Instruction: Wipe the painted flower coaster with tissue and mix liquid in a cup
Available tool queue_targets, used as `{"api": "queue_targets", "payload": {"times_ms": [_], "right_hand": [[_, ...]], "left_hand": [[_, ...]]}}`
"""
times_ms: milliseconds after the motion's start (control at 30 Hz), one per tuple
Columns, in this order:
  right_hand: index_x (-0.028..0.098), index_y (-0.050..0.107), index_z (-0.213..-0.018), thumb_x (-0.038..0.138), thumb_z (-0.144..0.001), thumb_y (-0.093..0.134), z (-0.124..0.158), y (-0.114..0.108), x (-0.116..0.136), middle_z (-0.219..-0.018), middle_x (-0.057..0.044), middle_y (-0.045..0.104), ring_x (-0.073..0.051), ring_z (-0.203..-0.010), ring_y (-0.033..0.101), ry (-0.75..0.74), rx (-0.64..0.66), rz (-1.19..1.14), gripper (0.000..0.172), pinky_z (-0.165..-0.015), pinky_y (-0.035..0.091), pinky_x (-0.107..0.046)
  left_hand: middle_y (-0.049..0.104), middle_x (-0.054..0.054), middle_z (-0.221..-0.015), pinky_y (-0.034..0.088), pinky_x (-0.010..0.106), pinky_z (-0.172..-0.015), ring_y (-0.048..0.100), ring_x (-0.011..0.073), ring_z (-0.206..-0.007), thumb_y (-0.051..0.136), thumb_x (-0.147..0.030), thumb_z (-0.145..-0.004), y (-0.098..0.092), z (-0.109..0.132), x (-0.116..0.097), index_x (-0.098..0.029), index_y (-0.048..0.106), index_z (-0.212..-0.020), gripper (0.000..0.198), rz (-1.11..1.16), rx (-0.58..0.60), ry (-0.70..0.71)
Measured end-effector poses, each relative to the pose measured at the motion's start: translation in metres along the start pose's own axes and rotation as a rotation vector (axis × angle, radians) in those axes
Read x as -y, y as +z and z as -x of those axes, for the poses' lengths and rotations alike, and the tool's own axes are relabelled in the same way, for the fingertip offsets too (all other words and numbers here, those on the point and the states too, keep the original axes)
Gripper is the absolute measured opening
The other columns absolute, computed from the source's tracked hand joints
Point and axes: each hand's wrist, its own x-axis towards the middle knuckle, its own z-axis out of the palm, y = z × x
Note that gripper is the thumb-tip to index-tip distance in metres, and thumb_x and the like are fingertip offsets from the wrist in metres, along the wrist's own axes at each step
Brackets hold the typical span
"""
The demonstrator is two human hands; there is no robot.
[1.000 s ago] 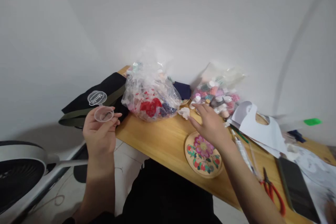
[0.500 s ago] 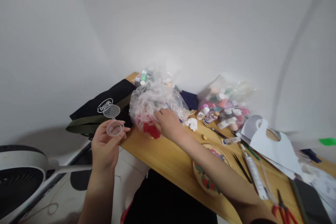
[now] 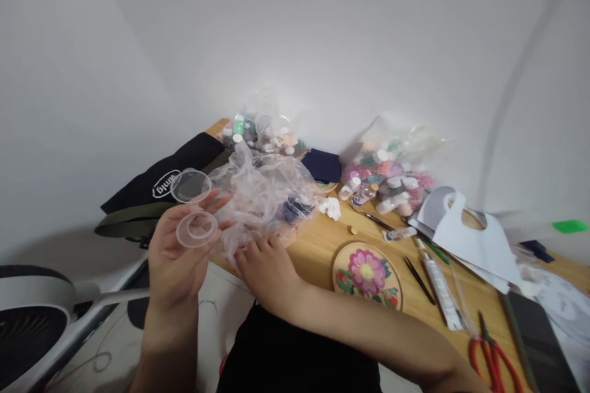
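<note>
My left hand (image 3: pixel 177 258) is raised at the table's left end, its fingers closed around a small clear plastic cup (image 3: pixel 184 232) with its hinged lid (image 3: pixel 191 186) standing open. Crumpled over the near table edge is a clear plastic bag (image 3: pixel 251 196), with something dark blue showing through on its right. My right hand (image 3: pixel 270 267) lies on the near side of this bag with bent fingers gripping the film; the fingertips are partly hidden. To the right of that hand is a round wooden piece with a painted flower (image 3: pixel 367 273).
Bags of small bottles (image 3: pixel 391 166) stand against the wall. Tweezers (image 3: pixel 419 280), a white tube (image 3: pixel 440 288), red-handled pliers (image 3: pixel 491 350) and a dark phone-like slab (image 3: pixel 539 338) lie rightward. A black cloth bag (image 3: pixel 170 166) lies left, above a fan (image 3: pixel 37 319).
My right hand has moved toward me and left, drawing the plastic bag out flatter. The red contents no longer show; dark blue does. The painted flower is uncovered. My left hand still holds the cup.
</note>
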Motion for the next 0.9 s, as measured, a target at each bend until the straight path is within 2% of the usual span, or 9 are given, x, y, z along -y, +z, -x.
{"api": "queue_targets", "payload": {"times_ms": [133,333,400,467,567,633,733,800,900], "right_hand": [[0.020,0.067,-0.120,0.030,-0.097,0.046,0.008,-0.008,0.007,-0.106,-0.011,0.077,-0.026,-0.095,0.071,0.061,0.009,-0.012,0.033,-0.080,0.055,-0.038],[0.009,0.066,-0.111,0.022,-0.095,0.050,0.004,-0.039,-0.009,-0.103,-0.021,0.072,-0.033,-0.097,0.069,0.300,-0.042,0.016,0.026,-0.078,0.055,-0.045],[0.008,0.066,-0.110,0.022,-0.094,0.052,-0.002,-0.048,-0.021,-0.111,-0.023,0.069,-0.034,-0.102,0.066,0.282,-0.077,0.021,0.025,-0.079,0.054,-0.046],[0.012,0.064,-0.115,0.032,-0.095,0.055,-0.010,-0.054,-0.035,-0.124,-0.021,0.065,-0.034,-0.116,0.061,0.176,-0.109,0.018,0.029,-0.091,0.051,-0.046],[0.019,0.063,-0.117,0.053,-0.093,0.056,-0.023,-0.059,-0.054,-0.133,-0.010,0.062,-0.025,-0.136,0.047,-0.080,-0.149,0.004,0.042,-0.116,0.033,-0.038],[0.016,0.063,-0.115,0.061,-0.090,0.056,-0.032,-0.059,-0.064,-0.132,-0.011,0.064,-0.025,-0.137,0.046,-0.187,-0.190,0.000,0.052,-0.120,0.026,-0.040],[0.011,0.060,-0.119,0.068,-0.089,0.052,-0.043,-0.061,-0.072,-0.126,-0.016,0.066,-0.027,-0.127,0.054,-0.107,-0.226,-0.048,0.065,-0.115,0.033,-0.043],[0.008,0.052,-0.133,0.071,-0.090,0.046,-0.048,-0.066,-0.071,-0.127,-0.017,0.065,-0.027,-0.121,0.057,-0.037,-0.256,-0.090,0.076,-0.111,0.038,-0.042],[0.015,0.032,-0.154,0.075,-0.090,0.039,-0.049,-0.076,-0.067,-0.141,-0.016,0.057,-0.034,-0.132,0.050,0.039,-0.272,-0.040,0.087,-0.115,0.030,-0.055]], "left_hand": [[0.074,0.002,-0.119,0.066,0.045,-0.087,0.067,0.0323,-0.117,0.096,-0.019,-0.050,0.003,-0.001,0.008,-0.030,0.075,-0.080,0.038,-0.004,0.005,-0.031],[0.077,0.001,-0.115,0.057,0.034,-0.099,0.068,0.0245,-0.116,0.096,-0.018,-0.046,0.002,-0.008,0.015,-0.032,0.074,-0.081,0.044,-0.001,-0.044,0.013],[0.078,0.001,-0.112,0.052,0.039,-0.107,0.068,0.0241,-0.117,0.095,-0.016,-0.045,0.004,-0.012,0.011,-0.032,0.074,-0.081,0.044,0.010,-0.053,0.052],[0.078,0.000,-0.112,0.043,0.044,-0.115,0.066,0.0234,-0.119,0.092,-0.011,-0.046,0.005,-0.014,0.003,-0.033,0.073,-0.082,0.046,0.026,-0.070,0.119],[0.077,-0.002,-0.114,0.029,0.048,-0.123,0.064,0.0214,-0.122,0.088,-0.004,-0.048,0.005,-0.013,-0.011,-0.034,0.073,-0.085,0.050,0.038,-0.102,0.230],[0.076,-0.003,-0.115,0.024,0.050,-0.124,0.063,0.0210,-0.123,0.086,-0.002,-0.048,0.002,-0.012,-0.018,-0.036,0.072,-0.086,0.052,0.030,-0.114,0.263],[0.076,-0.004,-0.113,0.023,0.050,-0.124,0.062,0.0208,-0.123,0.085,-0.001,-0.048,-0.003,-0.010,-0.024,-0.037,0.072,-0.087,0.055,0.022,-0.115,0.290],[0.076,-0.003,-0.112,0.024,0.050,-0.124,0.061,0.0212,-0.124,0.085,-0.001,-0.048,-0.006,-0.010,-0.025,-0.036,0.072,-0.088,0.055,0.018,-0.116,0.298],[0.076,-0.002,-0.112,0.023,0.050,-0.125,0.060,0.0223,-0.125,0.086,-0.002,-0.049,-0.010,-0.009,-0.027,-0.033,0.070,-0.086,0.051,0.008,-0.143,0.308]]}}
